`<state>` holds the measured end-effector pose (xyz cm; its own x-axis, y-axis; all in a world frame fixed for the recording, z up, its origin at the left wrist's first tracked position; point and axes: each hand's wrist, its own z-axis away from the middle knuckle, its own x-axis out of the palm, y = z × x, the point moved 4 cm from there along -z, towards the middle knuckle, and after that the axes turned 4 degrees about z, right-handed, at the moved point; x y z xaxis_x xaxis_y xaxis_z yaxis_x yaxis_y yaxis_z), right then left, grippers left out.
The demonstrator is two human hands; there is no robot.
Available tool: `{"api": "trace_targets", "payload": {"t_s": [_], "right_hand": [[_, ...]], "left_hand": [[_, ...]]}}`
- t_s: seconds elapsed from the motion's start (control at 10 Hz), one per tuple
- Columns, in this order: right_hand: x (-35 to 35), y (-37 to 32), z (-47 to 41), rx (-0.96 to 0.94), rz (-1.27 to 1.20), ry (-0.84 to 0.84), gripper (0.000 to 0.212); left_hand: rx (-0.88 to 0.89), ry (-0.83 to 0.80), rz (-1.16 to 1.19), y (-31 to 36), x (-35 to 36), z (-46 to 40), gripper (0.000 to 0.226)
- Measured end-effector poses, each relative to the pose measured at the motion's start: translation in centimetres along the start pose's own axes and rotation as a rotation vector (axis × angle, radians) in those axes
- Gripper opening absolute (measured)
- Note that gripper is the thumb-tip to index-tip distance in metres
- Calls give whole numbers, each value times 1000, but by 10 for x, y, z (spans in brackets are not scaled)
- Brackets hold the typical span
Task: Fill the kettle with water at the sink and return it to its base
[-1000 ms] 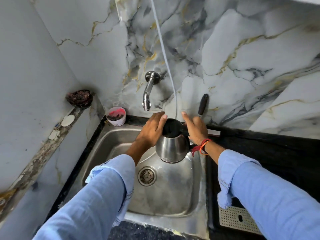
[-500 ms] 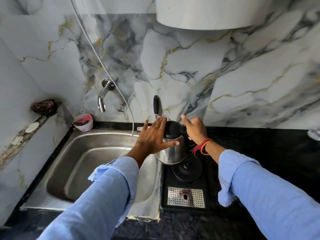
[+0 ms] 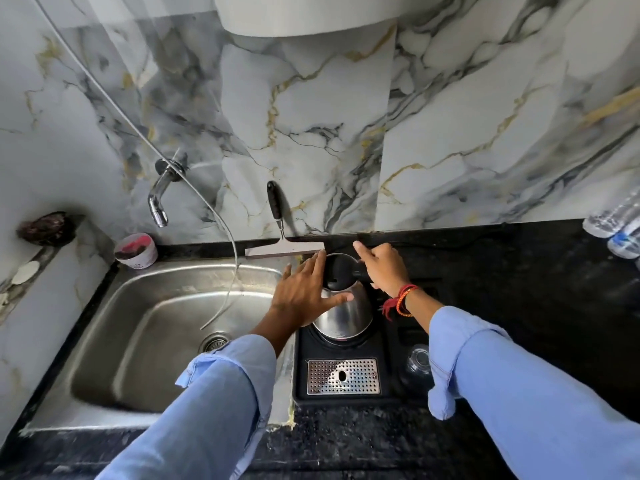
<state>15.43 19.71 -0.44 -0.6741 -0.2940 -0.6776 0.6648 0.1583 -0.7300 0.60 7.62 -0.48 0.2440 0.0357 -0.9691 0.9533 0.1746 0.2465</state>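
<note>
The steel kettle (image 3: 344, 311) sat on its black base (image 3: 341, 337), just right of the sink (image 3: 138, 341) rim. The right hand (image 3: 382, 268) gripped the kettle's handle, forefinger stretched toward the wall. The left hand (image 3: 306, 292) lay spread flat against the kettle's side, fingers splayed, clasping nothing. A squeegee (image 3: 282, 237) leaned at the wall just behind the kettle (its blade near the left fingertips). The black counter (image 3: 519, 271) to the right lay open as far as some bottles (image 3: 616, 226) at the edge.
</note>
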Motion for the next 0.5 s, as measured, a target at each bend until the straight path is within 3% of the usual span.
{"api": "trace_targets", "payload": {"t_s": [0.3,0.5], "right_hand": [[-2,11,22,-167,154,35,69],[-6,-13,39,-335,422,14,45]], "left_hand": [[11,-21,-25,7,6,12,117],[21,-39,-100,10,-21,11,113]]}}
